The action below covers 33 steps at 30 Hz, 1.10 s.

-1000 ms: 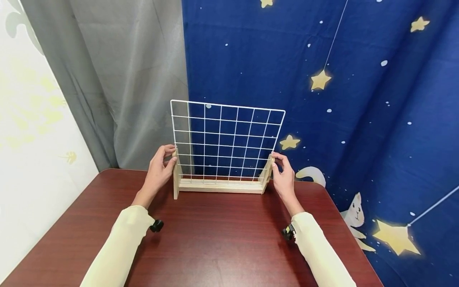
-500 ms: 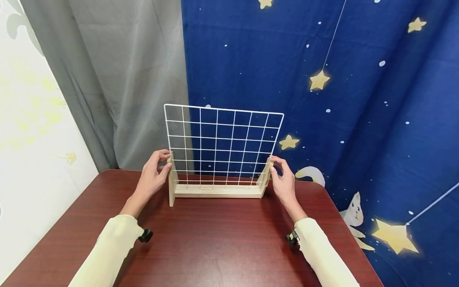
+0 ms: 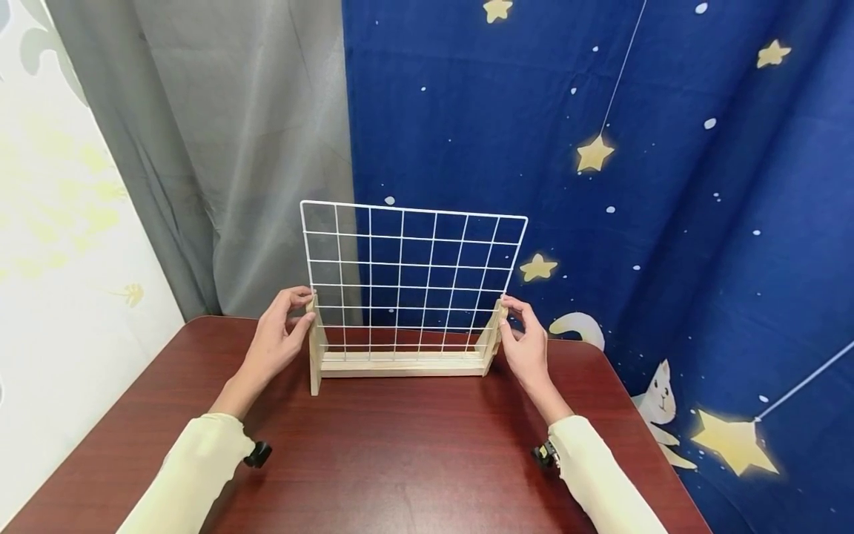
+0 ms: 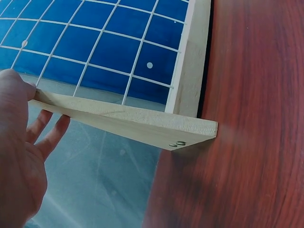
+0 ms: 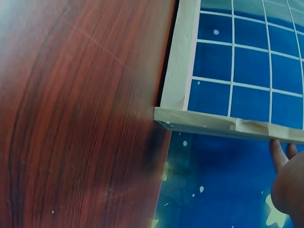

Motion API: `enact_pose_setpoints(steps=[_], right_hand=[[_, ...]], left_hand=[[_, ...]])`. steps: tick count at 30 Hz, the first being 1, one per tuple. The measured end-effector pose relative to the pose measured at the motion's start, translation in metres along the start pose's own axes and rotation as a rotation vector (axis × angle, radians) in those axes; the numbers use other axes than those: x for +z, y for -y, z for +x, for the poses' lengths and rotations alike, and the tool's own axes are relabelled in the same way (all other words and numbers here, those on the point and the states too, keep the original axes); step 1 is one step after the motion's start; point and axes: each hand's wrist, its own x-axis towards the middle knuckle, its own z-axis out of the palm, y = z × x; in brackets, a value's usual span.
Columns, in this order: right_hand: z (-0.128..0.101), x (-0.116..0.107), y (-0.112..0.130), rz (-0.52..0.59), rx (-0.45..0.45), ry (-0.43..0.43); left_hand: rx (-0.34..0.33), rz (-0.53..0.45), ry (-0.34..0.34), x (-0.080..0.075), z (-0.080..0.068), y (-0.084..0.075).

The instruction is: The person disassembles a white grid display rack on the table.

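A display rack stands on the table, with a white wire grid (image 3: 414,210) rising from a pale wooden base bar (image 3: 400,369) between two wooden side panels. My left hand (image 3: 275,332) holds the upper part of the left side panel (image 3: 315,363), thumb on one side and fingers on the other. At the opposite end, my right hand (image 3: 528,347) grips the upper part of the right side panel (image 3: 491,340). Two screw heads (image 4: 181,143) show low on the left panel in the left wrist view. Part of the right hand is cut off in the right wrist view.
The reddish-brown wooden table (image 3: 400,445) extends in front of the rack and to both sides. Behind its back edge hang a grey curtain (image 3: 267,148) and a blue curtain (image 3: 467,111) with stars. A black wrist camera (image 3: 257,454) sits at the left cuff.
The rack has come nearer to me and slightly left, its left end moving more than its right. Both hands have moved along with it, keeping their hold on the side panels.
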Motion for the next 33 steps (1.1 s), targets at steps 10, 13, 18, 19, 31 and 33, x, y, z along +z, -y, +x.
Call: enact_pose_setpoints(steps=[10, 13, 18, 19, 31, 33], right_hand=[[-0.021, 0.025, 0.015, -0.365, -0.253, -0.206], [-0.022, 0.040, 0.033, -0.447, -0.318, -0.195], [-0.021, 0.066, 0.059, -0.542, -0.357, -0.129], [-0.021, 0.071, 0.063, -0.552, -0.360, -0.113], [-0.017, 0.118, 0.076, -0.870, -0.400, 0.014], [-0.016, 0.124, 0.076, -0.904, -0.410, 0.009]], left_hand=[[0.032, -0.010, -0.024, 0.002, -0.006, -0.011], [0.049, -0.020, -0.038, -0.001, -0.006, -0.023], [0.044, -0.020, -0.030, -0.007, -0.005, -0.037], [0.046, -0.020, -0.029, -0.008, -0.004, -0.038], [0.043, -0.019, -0.031, -0.006, -0.004, -0.037], [0.039, -0.026, -0.025, -0.005, -0.004, -0.038]])
